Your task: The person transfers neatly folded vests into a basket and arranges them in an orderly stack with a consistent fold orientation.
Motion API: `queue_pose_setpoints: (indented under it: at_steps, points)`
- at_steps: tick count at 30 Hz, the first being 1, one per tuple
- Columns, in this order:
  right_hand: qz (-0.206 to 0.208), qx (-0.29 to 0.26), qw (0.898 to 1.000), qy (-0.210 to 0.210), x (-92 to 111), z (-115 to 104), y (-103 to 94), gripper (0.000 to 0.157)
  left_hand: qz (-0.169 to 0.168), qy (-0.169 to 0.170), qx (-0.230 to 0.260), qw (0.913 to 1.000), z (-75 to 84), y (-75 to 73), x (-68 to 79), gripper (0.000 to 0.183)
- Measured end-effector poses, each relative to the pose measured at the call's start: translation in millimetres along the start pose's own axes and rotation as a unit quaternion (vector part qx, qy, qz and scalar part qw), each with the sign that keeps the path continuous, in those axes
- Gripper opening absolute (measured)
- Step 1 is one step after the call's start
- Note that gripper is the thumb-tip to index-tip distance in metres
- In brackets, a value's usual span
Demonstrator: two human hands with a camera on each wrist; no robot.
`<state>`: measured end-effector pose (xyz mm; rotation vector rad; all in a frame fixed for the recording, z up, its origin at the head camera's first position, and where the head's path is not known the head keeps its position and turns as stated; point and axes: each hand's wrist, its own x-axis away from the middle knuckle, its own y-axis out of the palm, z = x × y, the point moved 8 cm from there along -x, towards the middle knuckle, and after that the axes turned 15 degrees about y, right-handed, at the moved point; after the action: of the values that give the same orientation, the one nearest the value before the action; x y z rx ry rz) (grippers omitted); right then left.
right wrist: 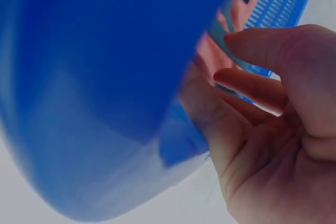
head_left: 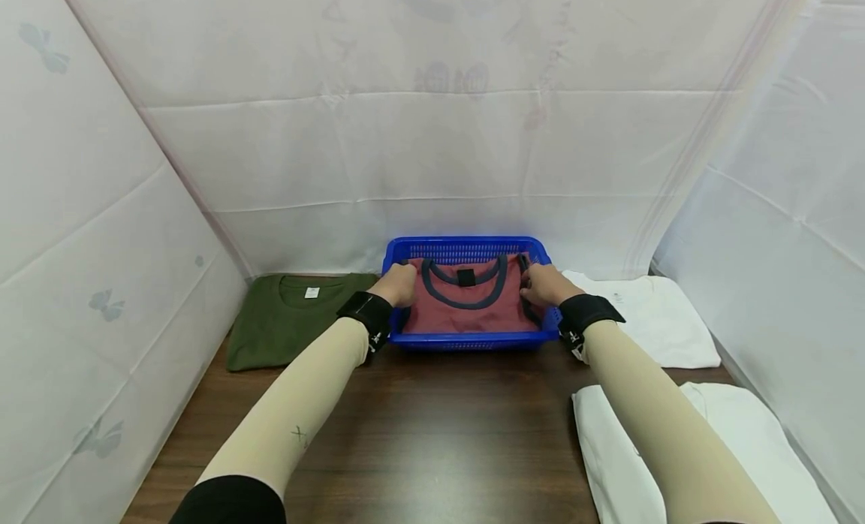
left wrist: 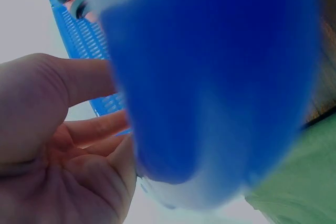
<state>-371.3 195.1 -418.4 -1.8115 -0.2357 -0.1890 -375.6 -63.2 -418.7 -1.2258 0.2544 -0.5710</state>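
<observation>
While wood [head_left: 439, 426] bears the basket [head_left: 469, 342], sheeting [head_left: 432, 160] (white, creased) hangs behind.

Red tee [head_left: 466, 321] w/ navy collar [head_left: 466, 305], in blue bskt [head_left: 466, 343]

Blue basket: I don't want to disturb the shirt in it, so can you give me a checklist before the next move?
1. Red shirt inside the blue basket: ok.
2. Dark collar facing up: ok.
3. Right hand not clenched: ok, thumb and forefinger apart in the right wrist view.
4. Left hand off the cloth: cannot tell, blurred blue hides its fingertips in the left wrist view.
5. Green shirt outside the basket: ok, folded to its left.
6. Basket floor visible: not ok, covered.
</observation>
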Motion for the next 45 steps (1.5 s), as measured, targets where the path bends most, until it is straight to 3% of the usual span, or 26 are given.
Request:
queue_pose_setpoints:
  at_steps: [9,15,19,22,27,32,34,36,38,41,43,45]
  points:
    - [-0.005,-0.017,1.0,0.003,-1,2,-0.5,0.034,0.01,0.011,0.005,0.9999,-0.5,-4.1,4.0,0.018]
    - [0.006,-0.016,1.0,-0.008,0,1,-2.3,0.037,0.016,0.017,0.039,0.999,-1.4,-5.5,7.6,0.037]
    - [0.02,-0.044,0.998,-0.027,4,2,-4.5,0.038,0.042,0.044,0.07,0.9957,-1.1,-7.4,12.2,0.044]
    - [0.047,-0.086,0.994,-0.043,10,6,-12.6,0.037,0.08,0.075,0.09,0.9899,0.0,-13.3,17.7,0.046]
    - [0.15,-0.151,0.973,-0.088,37,19,-38.3,0.034,0.175,0.119,0.102,0.9721,7.2,-31.4,34.2,0.049]
    - [0.276,-0.186,0.931,-0.151,85,41,-51.5,0.04,0.257,0.14,0.109,0.9501,13.3,-45.5,65.5,0.052]
    - [0.325,-0.187,0.913,-0.162,105,54,-51.4,0.047,0.293,0.151,0.103,0.9382,14.9,-49.4,80.9,0.053]
    - [0.36,-0.182,0.901,-0.158,123,70,-49.5,0.054,0.328,0.162,0.093,0.9262,16.1,-51.0,96.7,0.053]
    - [0.374,-0.173,0.9,-0.143,140,87,-44.4,0.06,0.36,0.172,0.082,0.9131,17.1,-51.0,112.7,0.054]
    - [0.363,-0.16,0.911,-0.113,161,115,-31.6,0.069,0.397,0.177,0.071,0.8979,17.3,-47.6,136.0,0.056]
    - [0.346,-0.147,0.922,-0.092,174,135,-20.1,0.075,0.411,0.176,0.073,0.8914,16.3,-43.8,149.3,0.057]
    - [0.325,-0.134,0.933,-0.073,185,154,-8.2,0.081,0.415,0.171,0.078,0.8902,13.7,-38.0,160.3,0.059]
